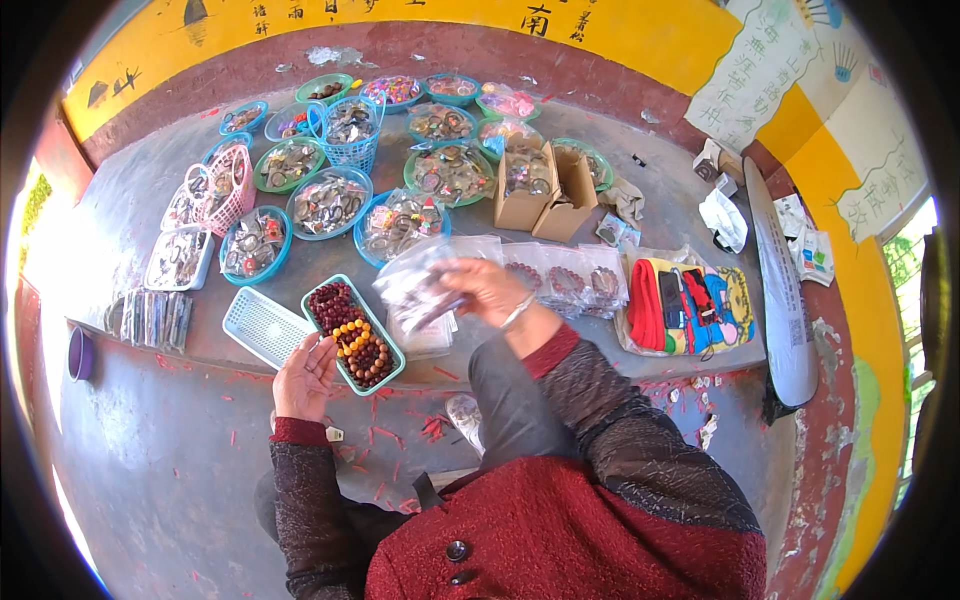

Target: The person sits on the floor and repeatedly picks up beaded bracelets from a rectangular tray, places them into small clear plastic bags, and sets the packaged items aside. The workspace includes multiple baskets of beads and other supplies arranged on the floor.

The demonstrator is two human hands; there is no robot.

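My right hand [488,290] is closed on a bunch of clear plastic bags [415,285], slightly blurred, held above the ledge. My left hand [306,380] is raised beside a pale green tray [398,368], fingers loosely stretched and apart, with nothing visible in them. Dark red, yellow and brown bead bracelets [350,340] fill that tray. Touching its left side is a white slotted basket [262,325] with nothing seen in it. More clear bags [428,342] lie flat under the held bunch. Right of them, bagged bracelets [565,280] lie in a row.
Several round baskets of small bagged goods [330,200] crowd the back. Two cardboard boxes [568,208] stand at centre right. A colourful folded cloth [690,305] carries phone-like dark items. A long silvery board [780,290] leans at the right wall. Red scraps [385,435] litter the floor.
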